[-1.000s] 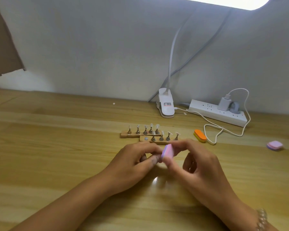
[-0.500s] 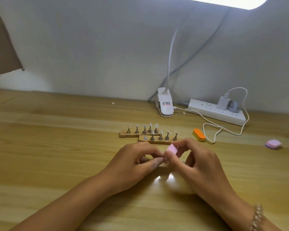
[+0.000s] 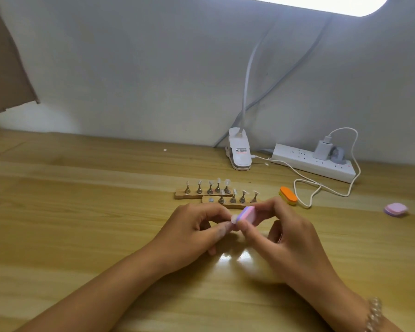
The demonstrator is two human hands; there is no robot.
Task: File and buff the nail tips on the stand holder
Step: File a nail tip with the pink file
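Observation:
Two wooden stand holders (image 3: pixel 181 196) lie side by side mid-table, carrying several small metal pegs topped with clear nail tips (image 3: pixel 227 182). One spot on the nearer holder shows only a bare round magnet (image 3: pixel 210 200). Just in front of them my left hand (image 3: pixel 192 232) pinches a peg with a clear nail tip (image 3: pixel 233 219) on its end. My right hand (image 3: pixel 285 236) grips a small pink and purple buffer block (image 3: pixel 248 213), and the block's edge touches that tip.
An orange buffer block (image 3: pixel 288 195) lies right of the holders, beside a looping white cable (image 3: pixel 307 188). A pink and purple block (image 3: pixel 395 209) sits far right. A white clip lamp base (image 3: pixel 239 155) and a power strip (image 3: pixel 314 162) stand by the wall.
My right hand has rocked the pink block back and forth against the nail tip, showing its broad face, then its end, now its side. My left hand stayed almost still.

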